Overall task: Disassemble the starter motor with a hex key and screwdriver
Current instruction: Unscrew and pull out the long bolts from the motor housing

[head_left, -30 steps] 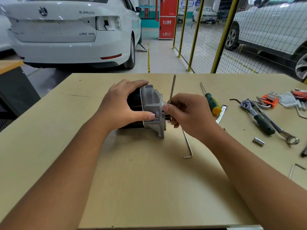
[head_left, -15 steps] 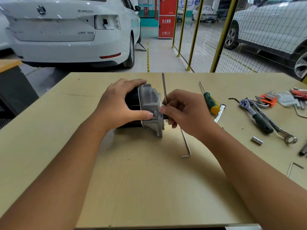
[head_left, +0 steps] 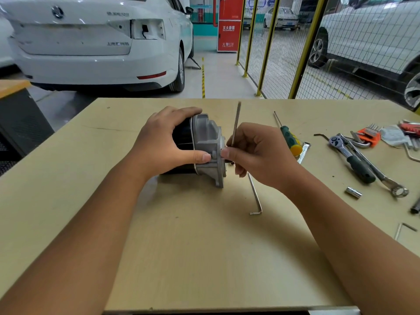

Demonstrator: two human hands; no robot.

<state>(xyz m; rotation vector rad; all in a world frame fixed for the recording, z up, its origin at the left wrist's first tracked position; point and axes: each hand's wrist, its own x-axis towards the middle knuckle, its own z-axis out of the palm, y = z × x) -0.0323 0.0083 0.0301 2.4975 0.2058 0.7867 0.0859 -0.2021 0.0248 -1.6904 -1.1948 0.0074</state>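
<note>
Starter motor [head_left: 205,147] lying on its side near the middle of the desk [head_left: 204,258], black body to the left, grey cast end housing to the right. Left hand [head_left: 163,144] wrapped over the black body from above, fingers curled across the top, thumb pressed against the lower edge of the grey housing. Right hand [head_left: 259,153] just right of the housing, fingers pinched together on a hex key [head_left: 236,123] whose long arm points up and slightly right, lower end hidden behind the fingertips at the housing face; whether seated in a bolt, cannot tell. Second hex key [head_left: 255,196] flat on the desk below the right hand, short leg bent toward the left at its near end. Screwdriver [head_left: 287,135] with green and yellow handle on the desk just right of the right hand, shaft pointing away. Farther right, a ratchet [head_left: 352,155] with dark grip lying across a combination wrench [head_left: 386,178], a small socket [head_left: 353,193] near them, an orange holder of hex keys [head_left: 369,136] behind. Another hex key [head_left: 403,229] at the right edge of the desk. White car [head_left: 91,42] parked beyond the desk, yellow-framed mesh fence [head_left: 284,53] to the right.
</note>
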